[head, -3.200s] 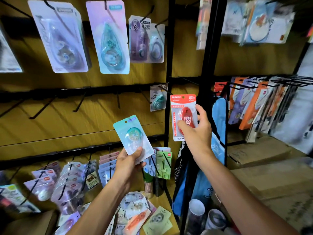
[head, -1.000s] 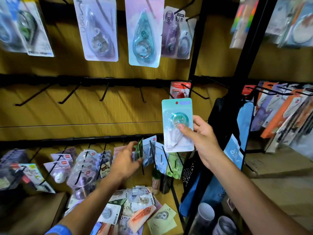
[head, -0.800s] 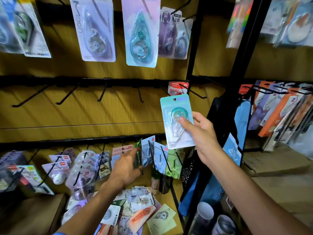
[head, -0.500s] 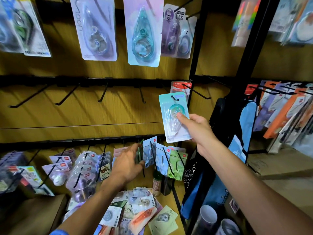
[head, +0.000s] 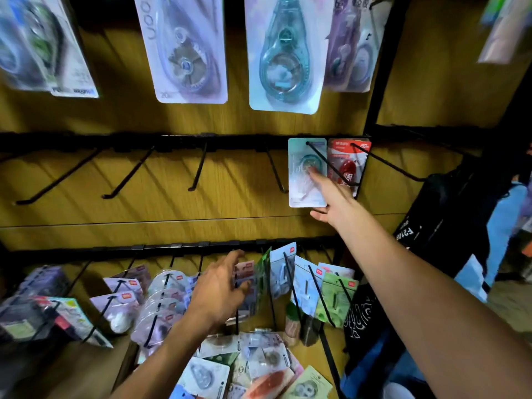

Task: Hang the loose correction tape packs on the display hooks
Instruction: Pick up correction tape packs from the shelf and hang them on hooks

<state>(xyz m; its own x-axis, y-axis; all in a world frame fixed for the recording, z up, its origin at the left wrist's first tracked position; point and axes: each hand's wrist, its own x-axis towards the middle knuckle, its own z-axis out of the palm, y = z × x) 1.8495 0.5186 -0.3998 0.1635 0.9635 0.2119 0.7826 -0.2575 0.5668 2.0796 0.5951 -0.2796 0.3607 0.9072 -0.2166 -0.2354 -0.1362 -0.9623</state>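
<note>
Our right hand [head: 335,203] reaches to about two o'clock with straight fingers, its index tip pressing the blister of the teal pack [head: 307,180], which sits on a middle-rail hook [head: 331,164] just beside a red pack [head: 349,165]; the hand grips nothing. Our left hand [head: 221,292] is low at six o'clock, fingers loosely curled among the hanging packs [head: 285,277] of the bottom rail, and we cannot tell whether it holds one. The risk, as we judge it, is that the teal pack rides only partway up its hook, so a push off-centre could swing it into the red pack or slide it forward off the tip. The left hand, working blind among crowded hooks, could snag a card and pull neighbours loose. Loose packs [head: 259,367] lie heaped at six o'clock on the shelf [head: 313,349]. Empty hooks [head: 198,168] stand free from nine to twelve o'clock; larger packs [head: 285,53] hang above them.
</note>
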